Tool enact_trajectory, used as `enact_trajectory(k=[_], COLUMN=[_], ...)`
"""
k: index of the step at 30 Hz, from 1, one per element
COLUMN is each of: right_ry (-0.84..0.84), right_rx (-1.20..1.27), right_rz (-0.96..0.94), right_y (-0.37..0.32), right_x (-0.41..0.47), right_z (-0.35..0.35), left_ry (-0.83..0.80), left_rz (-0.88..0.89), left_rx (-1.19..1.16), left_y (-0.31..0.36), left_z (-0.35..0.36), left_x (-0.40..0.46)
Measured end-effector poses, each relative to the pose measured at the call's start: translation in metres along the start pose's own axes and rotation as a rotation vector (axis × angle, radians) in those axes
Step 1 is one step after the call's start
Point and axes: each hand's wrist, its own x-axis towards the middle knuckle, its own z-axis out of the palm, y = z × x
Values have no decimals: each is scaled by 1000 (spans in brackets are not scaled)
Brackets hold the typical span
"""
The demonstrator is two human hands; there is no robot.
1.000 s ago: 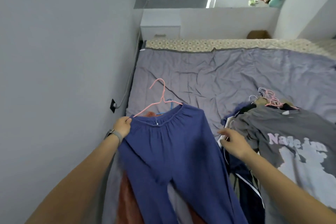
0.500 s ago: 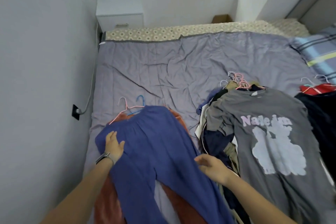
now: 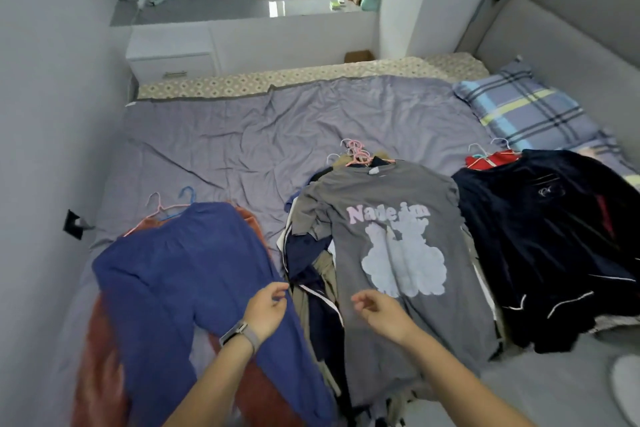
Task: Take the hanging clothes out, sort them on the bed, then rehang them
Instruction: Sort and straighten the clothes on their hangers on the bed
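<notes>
A: Logging change. 1 s ago the left hand (image 3: pixel 265 310) was holding the blue trousers (image 3: pixel 183 274) up by the waistband on a pink hanger (image 3: pixel 157 210). Now the trousers are lying flat at 9 o'clock on the bed (image 3: pixel 242 135), on top of a rust-orange garment (image 3: pixel 100 357), and the hand is hovering over their right edge.

B: Fingers?

A: Left: loosely curled, half open, gripping nothing that I can see. Right hand (image 3: pixel 379 314): the same, loosely curled and empty, hanging over the lower part of the grey printed T-shirt (image 3: pixel 391 229).

B: So the release is done. Pile count?

A: 3 piles are showing. 9 o'clock: trousers over the rust piece, with a blue hanger (image 3: pixel 188 192) beside the pink one. 12 o'clock: the grey T-shirt topping a mixed stack, a cluster of pink hangers (image 3: pixel 356 151) at its collar. 2 o'clock: dark navy garments (image 3: pixel 550 236) over a red one (image 3: pixel 491 159), near the plaid pillow (image 3: pixel 519 111).

B: Meaning for the task?

A: Judgement: sorting is progressing; 1 more item is placed. Both hands are converging between the 9 and 12 o'clock piles, probably heading for the next garment. Rehanging is not yet starting.
</notes>
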Motion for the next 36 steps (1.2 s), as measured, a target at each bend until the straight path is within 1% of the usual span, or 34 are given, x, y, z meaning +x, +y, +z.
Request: enact_trajectory(k=[2,4,7,9,12,15,18,22,26,31,34,36], right_ry=[28,61,129,165,182,170,140,115,79,-5,-10,-44], right_rx=[21,49,55,69,62,91,86,24,-63,-262,-313,-342], right_rz=[7,26,39,55,98,109,111,91,106,82,30,-3], right_y=[31,61,99,116,132,140,143,147,162,168,156,148], right_x=[-27,-54,-79,-88,-91,-85,-69,-43,6,104,162,200], right_z=[-39,-78,-126,-144,-148,-143,-152,-186,-250,-347,-395,-417], left_ry=[-1,-45,-96,-102,-79,-72,-39,-10,10,137,140,137], left_rz=[-29,-48,-32,-15,17,36,17,-7,-66,-146,-178,-201], left_rx=[-14,-20,-20,-44,-40,-13,4,23,64,29,-20,-100], left_y=[31,59,93,108,121,127,128,132,152,214,257,278], left_z=[46,88,130,142,145,142,142,142,145,159,173,181], left_x=[-20,-40,-59,-65,-64,-53,-41,-32,-1,62,93,112])
